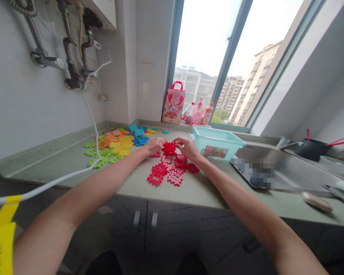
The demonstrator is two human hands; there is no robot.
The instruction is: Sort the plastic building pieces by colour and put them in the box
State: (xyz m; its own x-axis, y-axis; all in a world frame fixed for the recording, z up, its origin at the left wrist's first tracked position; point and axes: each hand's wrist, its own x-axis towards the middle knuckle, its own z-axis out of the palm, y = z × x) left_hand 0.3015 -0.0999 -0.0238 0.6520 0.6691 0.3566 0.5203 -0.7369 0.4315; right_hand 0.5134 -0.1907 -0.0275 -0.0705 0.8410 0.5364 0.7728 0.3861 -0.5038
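Both my hands are at a small stack of red interlocking plastic tiles (169, 148) on the counter. My left hand (155, 146) has its fingers closed at the stack's left side, with the fingertips partly hidden. On the right side, my right hand (188, 148) pinches the edge of the stack with bent fingers. Loose red tiles (156, 177) with toothed edges and window-like cut-outs lie in front of the hands. Farther left spreads a pile of similar tiles: green (99, 162), yellow (122, 146), orange (109, 139) and blue (140, 140).
A turquoise plastic bin (218, 141) stands right of my hands, beside the steel sink (292, 172). A flat dark device (252, 175) lies at the sink's edge. A white cable (88, 110) hangs across the left side. Bottles (197, 112) and a pink bag (174, 105) line the windowsill.
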